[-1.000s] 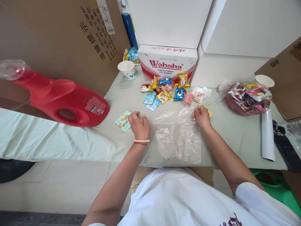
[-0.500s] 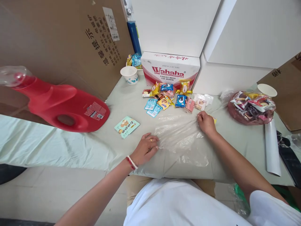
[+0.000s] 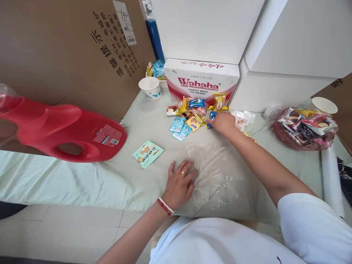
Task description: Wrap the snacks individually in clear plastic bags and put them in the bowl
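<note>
My left hand (image 3: 180, 183) lies with its fingers spread at the left edge of a flat, clear plastic bag (image 3: 217, 176). Over the right part of a snack pile, my right hand (image 3: 224, 123) reaches to a small blue snack packet (image 3: 211, 118), its fingertips at that packet. Whether they grip it is hidden. Around that hand are a yellow biscuit packet (image 3: 193, 123), a gold-wrapped snack (image 3: 219, 101) and a white-wrapped snack (image 3: 241, 123). Two light blue sachets (image 3: 177, 124) sit left of the pile. A mint green pouch (image 3: 147, 153) lies farther left.
A Wahaha water carton (image 3: 202, 80) stands behind the snacks. A large red jug (image 3: 82, 128) is at the left, a paper cup (image 3: 150, 88) at the back left. On the right sit a reddish bowl of snacks (image 3: 305, 128) and a white roll (image 3: 331, 179).
My right hand has let go of the plastic bag and moved up and left to the snack pile. My left hand's fingers have spread, and the bag lies flatter.
</note>
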